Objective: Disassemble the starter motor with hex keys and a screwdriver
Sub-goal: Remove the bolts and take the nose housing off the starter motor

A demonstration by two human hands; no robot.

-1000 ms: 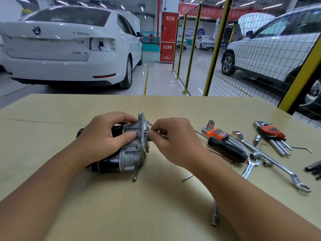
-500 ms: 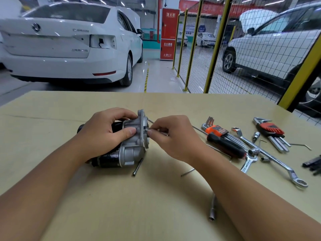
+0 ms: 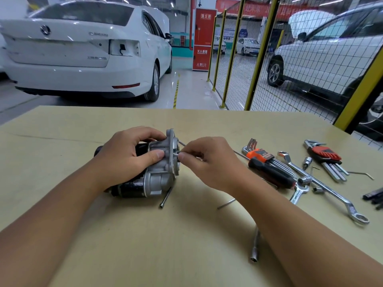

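Grey cast metal and black casing make up the motor, which lies on its side on the counter, left of middle, its flanged end plate turned to the right. The left hand wraps over the top of it, fingers curled round the far side and thumb pressed on the near face of the housing; I take that as bracing, so the body does not roll or twist while the other end is worked. The right hand meets the flange from the right, thumb and forefinger pinching something small and bright at the plate, a bolt head or a key tip, too small to tell which. A thin rod juts out on the far side of the flange. A long bolt lies just beside the motor's near edge, and a short rod is a little further right, probably parked close so they are not lost. A socket extension lies nearer the person. Further right the tools are laid out within easy reach of the right hand: an orange key set with a black-handled screwdriver lying against it, spanners, then a red key set at the far right.
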